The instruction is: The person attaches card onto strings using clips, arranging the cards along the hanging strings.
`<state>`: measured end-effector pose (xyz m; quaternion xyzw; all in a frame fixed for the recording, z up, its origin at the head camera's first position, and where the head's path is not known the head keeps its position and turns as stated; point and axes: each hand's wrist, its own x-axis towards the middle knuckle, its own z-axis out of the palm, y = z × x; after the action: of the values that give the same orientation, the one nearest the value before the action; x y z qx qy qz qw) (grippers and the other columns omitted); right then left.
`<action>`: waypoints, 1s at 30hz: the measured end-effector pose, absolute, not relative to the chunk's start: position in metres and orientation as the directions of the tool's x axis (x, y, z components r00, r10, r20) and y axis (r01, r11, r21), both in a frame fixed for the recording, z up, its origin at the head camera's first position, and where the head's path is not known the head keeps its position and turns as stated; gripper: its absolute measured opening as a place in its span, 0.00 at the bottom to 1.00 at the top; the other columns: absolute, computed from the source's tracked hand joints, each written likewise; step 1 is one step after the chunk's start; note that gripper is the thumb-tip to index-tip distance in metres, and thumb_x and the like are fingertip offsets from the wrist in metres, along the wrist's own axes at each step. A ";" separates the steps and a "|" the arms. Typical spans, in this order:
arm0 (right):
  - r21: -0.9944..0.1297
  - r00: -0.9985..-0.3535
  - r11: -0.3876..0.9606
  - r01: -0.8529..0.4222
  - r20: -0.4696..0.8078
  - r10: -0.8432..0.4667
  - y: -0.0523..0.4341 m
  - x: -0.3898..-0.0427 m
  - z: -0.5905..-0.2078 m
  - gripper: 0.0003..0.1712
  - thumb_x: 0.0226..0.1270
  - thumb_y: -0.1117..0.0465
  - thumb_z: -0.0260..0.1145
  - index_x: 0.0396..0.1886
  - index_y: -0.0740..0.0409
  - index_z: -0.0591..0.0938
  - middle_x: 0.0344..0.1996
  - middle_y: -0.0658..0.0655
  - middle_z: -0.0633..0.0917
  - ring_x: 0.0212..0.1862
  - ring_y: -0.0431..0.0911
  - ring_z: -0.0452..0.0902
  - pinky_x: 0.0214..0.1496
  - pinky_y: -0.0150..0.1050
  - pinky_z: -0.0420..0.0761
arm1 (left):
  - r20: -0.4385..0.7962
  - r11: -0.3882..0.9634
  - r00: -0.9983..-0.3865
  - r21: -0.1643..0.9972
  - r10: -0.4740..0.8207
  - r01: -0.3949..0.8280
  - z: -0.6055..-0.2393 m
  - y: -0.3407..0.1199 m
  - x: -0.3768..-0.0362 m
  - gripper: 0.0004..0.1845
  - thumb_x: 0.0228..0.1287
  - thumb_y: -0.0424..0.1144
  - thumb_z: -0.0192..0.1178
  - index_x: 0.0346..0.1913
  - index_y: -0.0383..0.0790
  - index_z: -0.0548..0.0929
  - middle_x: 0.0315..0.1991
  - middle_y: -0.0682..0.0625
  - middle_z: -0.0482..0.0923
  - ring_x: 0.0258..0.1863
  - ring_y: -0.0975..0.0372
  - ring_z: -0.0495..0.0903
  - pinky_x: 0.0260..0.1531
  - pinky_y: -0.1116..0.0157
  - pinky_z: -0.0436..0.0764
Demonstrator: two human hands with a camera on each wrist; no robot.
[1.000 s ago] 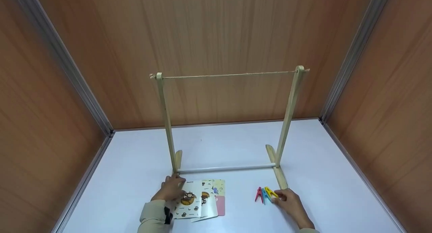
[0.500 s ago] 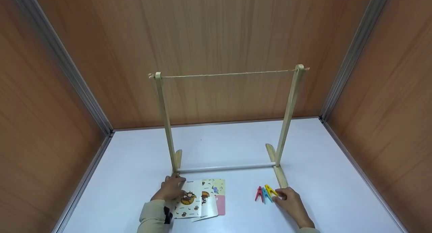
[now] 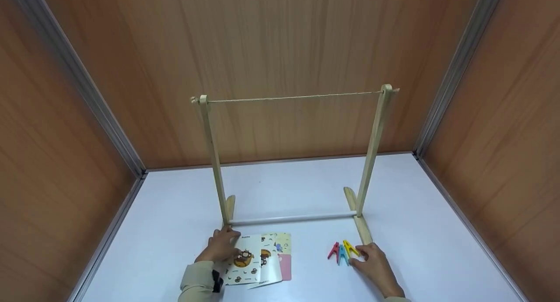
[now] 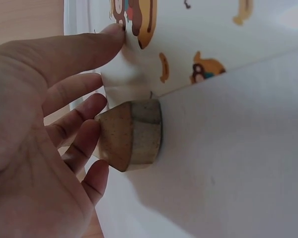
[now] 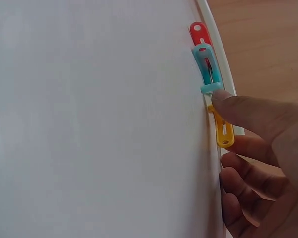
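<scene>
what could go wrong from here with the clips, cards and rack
The right hand might knock the blue clip while handling the yellow clip, since its thumb tip is close to both.

The left hand is right at the wooden foot of the rack, so a bump could shift it.

The cards overlap near the left thumb, so dragging one may slide the others.
</scene>
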<state>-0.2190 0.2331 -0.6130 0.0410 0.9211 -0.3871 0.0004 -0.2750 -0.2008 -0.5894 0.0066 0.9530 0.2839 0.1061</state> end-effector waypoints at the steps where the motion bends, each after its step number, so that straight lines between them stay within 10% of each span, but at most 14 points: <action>1: -0.711 -0.997 0.699 0.074 -0.029 0.076 0.233 -0.219 -0.613 0.27 0.48 0.58 0.78 0.46 0.68 0.83 0.32 0.55 0.75 0.32 0.43 0.68 0.32 0.32 0.69 | -0.202 0.838 -0.977 0.544 0.071 -0.052 -0.589 -0.201 -0.275 0.27 0.50 0.37 0.72 0.57 0.44 0.80 0.67 0.39 0.64 0.57 0.47 0.64 0.56 0.42 0.67; 30: -0.711 -0.987 0.685 0.161 -0.100 0.129 0.230 -0.224 -0.613 0.21 0.53 0.63 0.72 0.47 0.66 0.80 0.34 0.56 0.76 0.35 0.45 0.70 0.35 0.35 0.71 | -0.194 0.821 -0.976 0.570 0.097 -0.032 -0.580 -0.199 -0.275 0.25 0.45 0.34 0.75 0.48 0.43 0.76 0.50 0.47 0.73 0.45 0.54 0.64 0.45 0.53 0.65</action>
<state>-0.2237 0.2302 -0.6130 0.0790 0.9176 -0.3891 0.0208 -0.2749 -0.1993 -0.5798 0.0173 0.9481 0.2986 0.1078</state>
